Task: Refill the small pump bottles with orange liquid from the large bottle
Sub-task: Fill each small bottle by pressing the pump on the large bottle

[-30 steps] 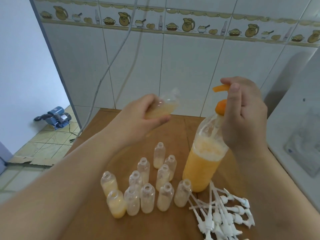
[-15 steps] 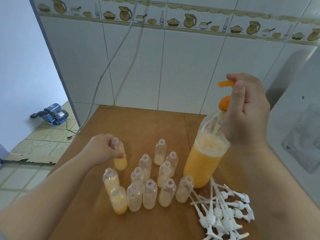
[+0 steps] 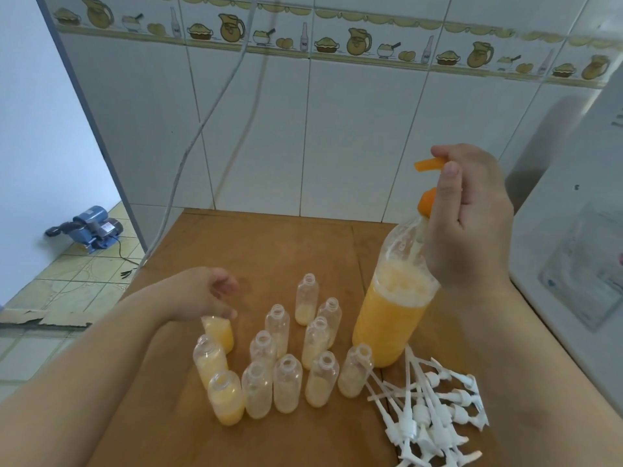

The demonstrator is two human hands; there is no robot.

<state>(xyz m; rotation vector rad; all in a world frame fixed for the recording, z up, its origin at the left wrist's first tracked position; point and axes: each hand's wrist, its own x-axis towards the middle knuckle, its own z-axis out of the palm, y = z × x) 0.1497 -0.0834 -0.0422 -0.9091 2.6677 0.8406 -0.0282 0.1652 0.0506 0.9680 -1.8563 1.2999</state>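
1. Now the filled bottle (image 3: 218, 333) stands at the cluster's left; left grip (image 3: 205, 294) hovers above, loose and empty.
2. Right grip (image 3: 468, 217) clasps the large bottle's (image 3: 391, 318) pump, steadying it near the counter's (image 3: 269, 251) right edge.

A brown wooden table (image 3: 263, 251) stood against a white tiled wall (image 3: 354, 136) with a border of painted jugs (image 3: 359, 40). A grey cable (image 3: 205, 119) hung down it. A blue pump (image 3: 92, 227) sat on the greenish floor tiles (image 3: 67, 284).
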